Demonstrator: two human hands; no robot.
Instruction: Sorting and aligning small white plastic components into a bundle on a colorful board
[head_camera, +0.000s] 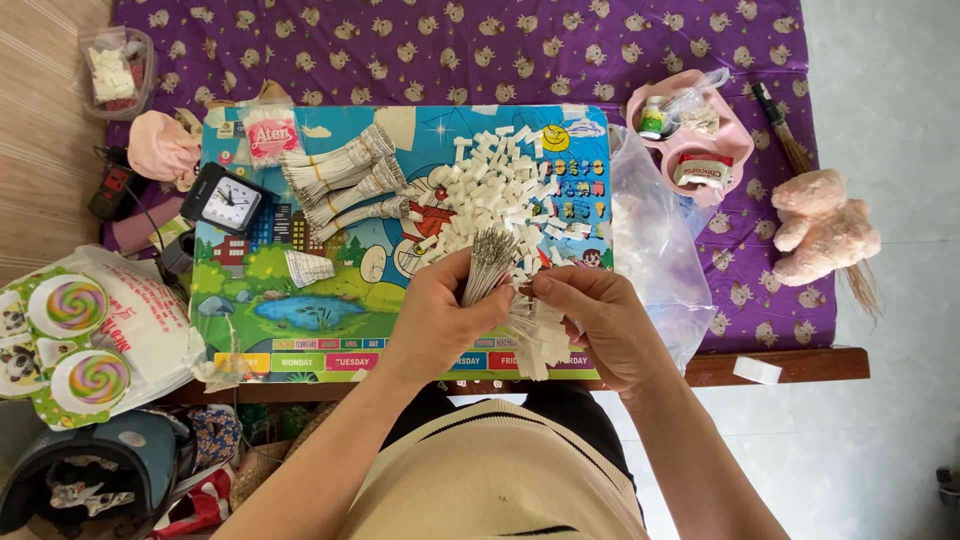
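My left hand (440, 315) grips a bundle of thin white sticks (488, 265), fanned upward over a colourful cartoon board (300, 300). My right hand (600, 315) pinches white paper tags (535, 335) that hang from the bundle's lower end, right beside the left hand. Beyond both hands lies a heap of small white tags (500, 185) on the board. Several tied bundles of sticks (340, 180) lie to the left of the heap.
A small black clock (228, 200) and a pink packet (270, 135) sit at the board's left. A clear plastic bag (655, 240), a pink tray (735, 145), a pink plush toy (820, 225) and a small broom lie right. A plastic tub (118, 70) stands far left.
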